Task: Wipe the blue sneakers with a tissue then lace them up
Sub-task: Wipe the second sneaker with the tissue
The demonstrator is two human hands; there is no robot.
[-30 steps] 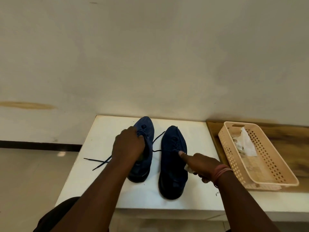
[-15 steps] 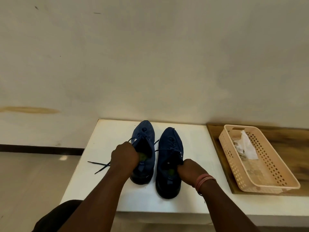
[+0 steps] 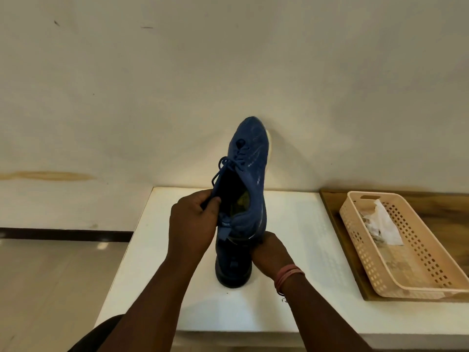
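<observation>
While one sneaker (image 3: 250, 174) is raised, toe pointing away and up | left hand (image 3: 194, 224) grips collar and lace (image 3: 218, 174) | right hand (image 3: 269, 252) curls at heel, underneath | second sneaker (image 3: 232, 270) on counter (image 3: 291, 250), below both hands | tissue not visibly held.

A white rectangular tabletop (image 3: 299, 250) stands against a plain off-white wall (image 3: 228, 72). Just right of the tabletop, a brown wooden surface (image 3: 444, 204) carries a peach perforated plastic basket (image 3: 416, 278), its long side angled away from the tabletop's edge. Left of the tabletop, a pale glossy tiled floor (image 3: 50, 288) meets the wall along a dark skirting strip (image 3: 63, 233). Above that strip, also left of the tabletop, a yellowish-brown stain (image 3: 48, 176) streaks the wall.
</observation>
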